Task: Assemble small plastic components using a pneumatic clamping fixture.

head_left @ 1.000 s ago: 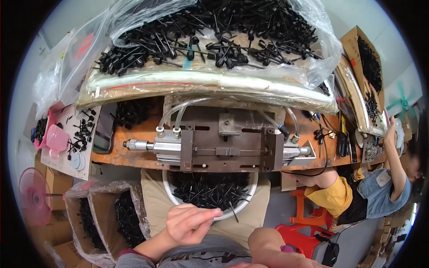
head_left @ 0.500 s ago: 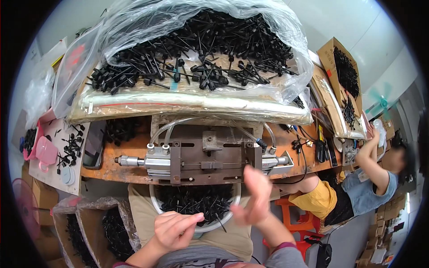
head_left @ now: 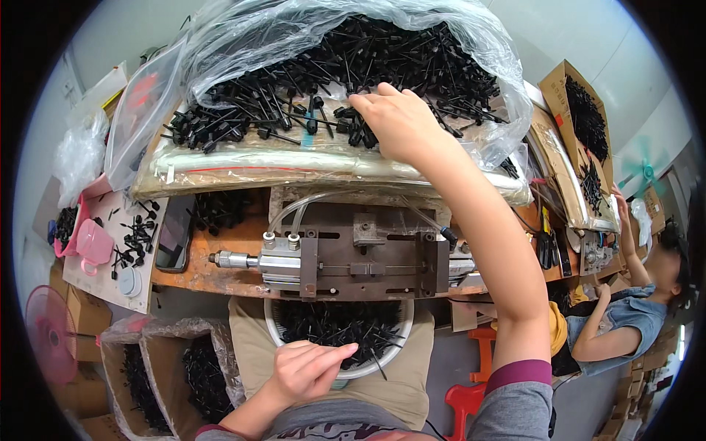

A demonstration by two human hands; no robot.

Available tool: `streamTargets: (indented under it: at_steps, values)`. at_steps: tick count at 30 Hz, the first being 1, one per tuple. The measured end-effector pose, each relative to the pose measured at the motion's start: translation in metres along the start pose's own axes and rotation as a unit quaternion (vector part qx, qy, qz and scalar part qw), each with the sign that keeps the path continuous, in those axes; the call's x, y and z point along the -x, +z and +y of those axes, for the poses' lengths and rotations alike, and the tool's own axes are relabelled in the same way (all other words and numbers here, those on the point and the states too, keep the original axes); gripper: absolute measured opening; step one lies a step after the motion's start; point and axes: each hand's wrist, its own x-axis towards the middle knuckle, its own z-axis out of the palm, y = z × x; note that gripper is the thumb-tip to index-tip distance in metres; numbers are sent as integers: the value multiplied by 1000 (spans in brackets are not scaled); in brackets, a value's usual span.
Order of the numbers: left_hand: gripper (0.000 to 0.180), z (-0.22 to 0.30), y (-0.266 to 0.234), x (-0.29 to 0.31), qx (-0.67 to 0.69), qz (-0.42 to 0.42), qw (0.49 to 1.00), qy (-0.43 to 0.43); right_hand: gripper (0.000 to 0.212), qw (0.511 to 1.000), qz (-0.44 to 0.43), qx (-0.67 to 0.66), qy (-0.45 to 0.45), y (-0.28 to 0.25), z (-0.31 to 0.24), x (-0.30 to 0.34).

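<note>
My right hand [head_left: 401, 126] is stretched far forward over a large heap of black plastic parts with thin stems [head_left: 412, 62]. Its fingers bend down into the near side of the heap, and the fingertips are hidden. Low in the middle, my left hand [head_left: 312, 370] hovers above the near rim of a white tub [head_left: 407, 334] on my lap. Its fingers are pressed together, pointing right, and whatever they may hold is too small to make out. More of the black stemmed parts [head_left: 331, 323] fill the tub. Between the hands stands a metal clamping fixture [head_left: 365, 270] with an air cylinder at each end.
Clear plastic sheeting [head_left: 250, 55] surrounds the heap. At left are a pink cup [head_left: 94, 242], a phone [head_left: 174, 242] and loose parts. Lined boxes of parts [head_left: 202, 375] stand low left. A co-worker [head_left: 618, 323] sits at right, near a red stool [head_left: 465, 400].
My right hand has moved from beside the tub, forward over the fixture to the heap. My left hand stays near the tub with fingers together. The view has shifted slightly.
</note>
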Motion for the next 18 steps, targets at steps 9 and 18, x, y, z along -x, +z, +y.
streamTargets:
  at_steps: [9, 18]
  values:
    - [38, -4, 2, 3, 0, -8, 1000, -1, 61, 982, -142, -117, 50, -5, 7, -27]
    - [38, -1, 8, 4, 14, 4, 1000, -20, 65, 979, -167, -101, 56, -4, -1, -38]
